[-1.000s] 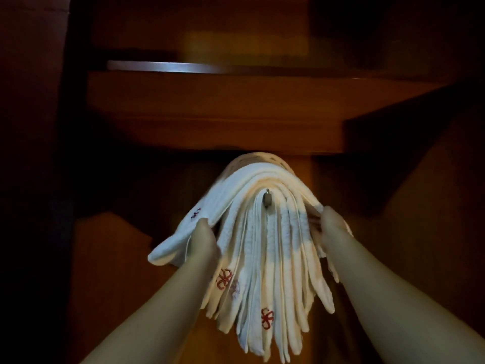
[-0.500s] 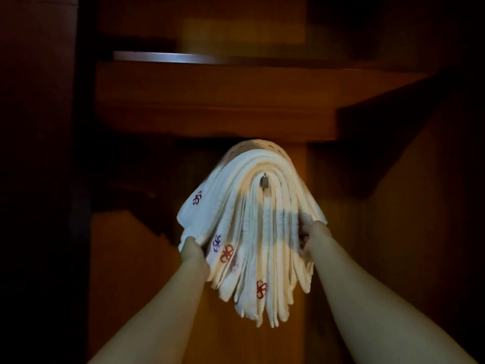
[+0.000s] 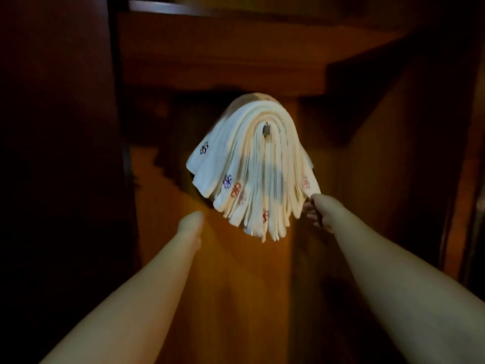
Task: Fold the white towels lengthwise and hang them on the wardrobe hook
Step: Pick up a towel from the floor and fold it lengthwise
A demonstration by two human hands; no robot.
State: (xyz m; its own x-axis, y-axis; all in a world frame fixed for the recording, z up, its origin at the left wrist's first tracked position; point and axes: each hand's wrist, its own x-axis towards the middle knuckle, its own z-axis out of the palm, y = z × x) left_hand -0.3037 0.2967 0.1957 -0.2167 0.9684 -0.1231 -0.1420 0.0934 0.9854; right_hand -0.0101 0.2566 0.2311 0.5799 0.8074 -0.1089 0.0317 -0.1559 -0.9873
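A thick stack of white towels (image 3: 262,166), folded lengthwise and marked with small red and purple embroidered flowers, hangs draped over a metal wardrobe hook (image 3: 266,130). My left hand (image 3: 190,223) is below and left of the stack, apart from it and holding nothing; its fingers are hidden behind the wrist. My right hand (image 3: 319,210) is at the stack's lower right corner. Its fingers are loosely curled just under the towel edge, and its top touches that corner.
The hook sits on the wooden back panel (image 3: 236,285) of a dim wardrobe. A wooden shelf (image 3: 223,67) juts out just above the towels. A dark side wall (image 3: 65,153) stands at the left, another panel (image 3: 420,166) at the right.
My left hand has let go of the towels and dropped away to the lower left. My right hand slid down from the stack's side to its lower corner. The towels hang freely.
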